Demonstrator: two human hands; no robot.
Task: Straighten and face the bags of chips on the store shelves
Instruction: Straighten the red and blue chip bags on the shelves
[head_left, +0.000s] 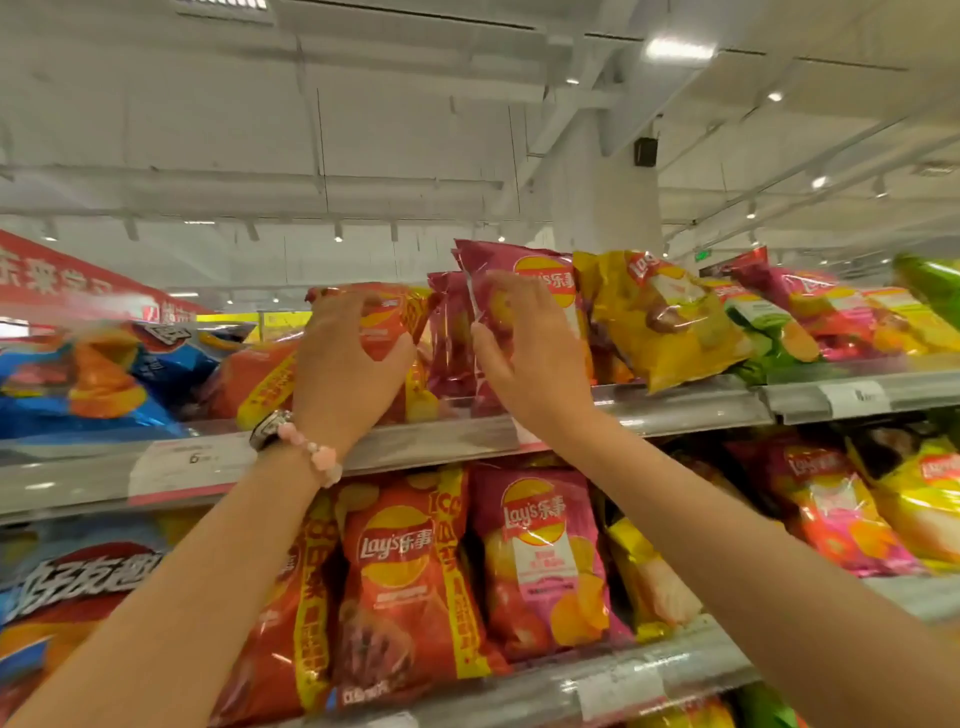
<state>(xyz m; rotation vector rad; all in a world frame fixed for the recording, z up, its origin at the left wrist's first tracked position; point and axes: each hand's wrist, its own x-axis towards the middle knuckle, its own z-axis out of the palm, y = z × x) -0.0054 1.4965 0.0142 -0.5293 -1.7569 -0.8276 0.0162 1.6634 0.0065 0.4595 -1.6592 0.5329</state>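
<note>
On the top shelf an orange-red Lay's bag stands upright. My left hand grips it, fingers curled over its top edge and thumb across its front. Just to the right stands a magenta Lay's bag, a little higher than its neighbours. My right hand lies against its front with fingers straight and thumb by the bag's left edge. Another magenta bag stands between my two hands, partly hidden.
A yellow Lay's bag leans tilted to the right of the magenta one, with green and pink bags beyond. Blue bags fill the shelf's left end. The lower shelf holds orange-red and magenta bags facing front. A price label sits on the rail.
</note>
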